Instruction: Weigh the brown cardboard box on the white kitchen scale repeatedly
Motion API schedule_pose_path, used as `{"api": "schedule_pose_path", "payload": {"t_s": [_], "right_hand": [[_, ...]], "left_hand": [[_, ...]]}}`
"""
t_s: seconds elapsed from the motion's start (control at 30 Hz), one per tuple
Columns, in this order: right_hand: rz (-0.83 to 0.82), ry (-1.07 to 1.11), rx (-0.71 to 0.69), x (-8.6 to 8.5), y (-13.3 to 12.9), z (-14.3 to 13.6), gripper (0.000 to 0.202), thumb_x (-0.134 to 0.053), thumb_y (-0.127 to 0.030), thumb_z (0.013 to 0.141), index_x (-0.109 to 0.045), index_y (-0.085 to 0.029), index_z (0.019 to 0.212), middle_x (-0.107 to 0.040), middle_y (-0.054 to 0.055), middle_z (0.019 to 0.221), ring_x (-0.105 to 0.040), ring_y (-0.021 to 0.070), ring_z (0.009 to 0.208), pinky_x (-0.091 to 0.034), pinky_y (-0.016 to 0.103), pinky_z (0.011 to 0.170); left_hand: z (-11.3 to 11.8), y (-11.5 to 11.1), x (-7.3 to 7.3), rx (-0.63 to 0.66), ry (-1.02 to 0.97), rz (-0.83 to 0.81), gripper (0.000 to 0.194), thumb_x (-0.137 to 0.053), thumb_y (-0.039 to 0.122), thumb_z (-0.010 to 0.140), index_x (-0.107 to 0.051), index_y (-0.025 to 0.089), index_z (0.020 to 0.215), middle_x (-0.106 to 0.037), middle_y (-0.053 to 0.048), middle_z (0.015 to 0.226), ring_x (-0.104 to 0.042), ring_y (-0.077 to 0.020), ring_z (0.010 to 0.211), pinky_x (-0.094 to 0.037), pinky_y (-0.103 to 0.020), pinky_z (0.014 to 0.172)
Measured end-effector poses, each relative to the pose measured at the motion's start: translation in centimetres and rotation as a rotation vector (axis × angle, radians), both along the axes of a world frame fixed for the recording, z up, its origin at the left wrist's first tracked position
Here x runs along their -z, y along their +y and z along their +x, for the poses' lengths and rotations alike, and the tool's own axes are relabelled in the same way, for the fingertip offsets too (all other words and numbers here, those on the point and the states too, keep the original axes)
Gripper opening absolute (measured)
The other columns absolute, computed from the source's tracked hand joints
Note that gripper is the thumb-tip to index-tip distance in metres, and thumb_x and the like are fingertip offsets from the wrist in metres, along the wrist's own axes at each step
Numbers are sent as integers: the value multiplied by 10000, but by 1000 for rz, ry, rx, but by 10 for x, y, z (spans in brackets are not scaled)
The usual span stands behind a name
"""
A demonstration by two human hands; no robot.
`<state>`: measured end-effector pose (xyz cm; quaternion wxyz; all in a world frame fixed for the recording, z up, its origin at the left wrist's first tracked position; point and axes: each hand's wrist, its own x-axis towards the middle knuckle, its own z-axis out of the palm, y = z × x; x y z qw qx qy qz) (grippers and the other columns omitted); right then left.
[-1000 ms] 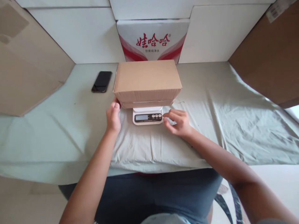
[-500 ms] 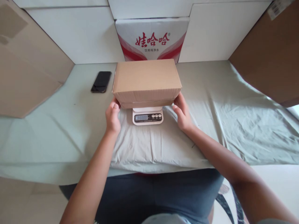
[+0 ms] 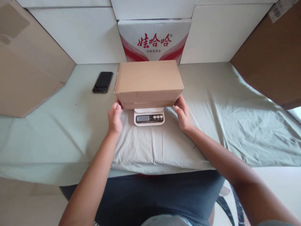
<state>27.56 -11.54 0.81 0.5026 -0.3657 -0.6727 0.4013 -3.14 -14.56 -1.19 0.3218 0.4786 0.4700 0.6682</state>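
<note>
Head view: brown box at centre of frame, up on a small white scale, overhanging it left and right; most of the scale's top is hidden. Long axis runs left–right across the frame, spanning the gap between the hands. Box lies up and right from the left hand, up and left from the right hand; neither looks clearly nearer, one at each near lower corner.

Left hand part open, cupped, fingers going behind the lower left corner, thumb up. Right hand same at lower right, thumb apart from fingers. Neither closed round the box — can't tell how much weight they take, fingertips hidden.

Scale display lit, row of 8s, buttons beside it. Black phone flat on green cloth, upper left of centre. Red-and-white carton behind box, top centre; big cardboard pieces upper left and upper right
</note>
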Motion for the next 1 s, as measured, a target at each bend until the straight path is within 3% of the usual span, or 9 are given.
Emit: {"api": "schedule_pose_path", "payload": {"t_s": [0.3, 0.53, 0.73, 0.87, 1.0], "right_hand": [[16, 29, -18, -1, 1, 0, 925, -555, -844, 986, -425, -297, 1719, -489, 114, 1826, -433, 378, 1732, -427, 624, 1419], [29, -46, -22, 0, 1, 3, 952, -481, -853, 1017, -311, -311, 1781, -410, 101, 1876, -383, 359, 1763, -409, 604, 1436], [16, 92, 61, 18, 13, 13, 880, -527, -825, 1015, -318, -430, 1773, -279, -21, 1933, -240, 337, 1822, -271, 653, 1494], [-33, 216, 53, 29, 22, 16, 810, -600, -803, 983, -411, -513, 1716, -325, -115, 1909, -226, 314, 1825, -225, 602, 1520], [-58, 241, 35, 26, 23, 15, 790, -653, -787, 953, -493, -500, 1672, -365, -117, 1891, -238, 323, 1822, -226, 602, 1522]], "left_hand": [[0, 1, 1, -11, -20, -12, 700, -690, 800, 951, -824, 218, 1318, -808, -150, 1374, -737, -371, 1375, -584, -475, 1185], [1, 1, 1, -6, -7, -17, 750, -672, 826, 948, -809, 215, 1361, -801, -168, 1394, -700, -400, 1450, -564, -505, 1227], [-2, 4, -1, -25, -123, -27, 831, -735, 860, 856, -783, 269, 1438, -685, -175, 1629, -537, -416, 1637, -427, -595, 1365], [0, 3, -7, -22, -188, -49, 859, -783, 857, 808, -794, 268, 1434, -666, -172, 1657, -523, -417, 1648, -386, -591, 1391], [2, 2, -11, -43, -213, -49, 854, -816, 864, 765, -828, 265, 1373, -687, -171, 1635, -535, -427, 1637, -394, -587, 1388]]}}
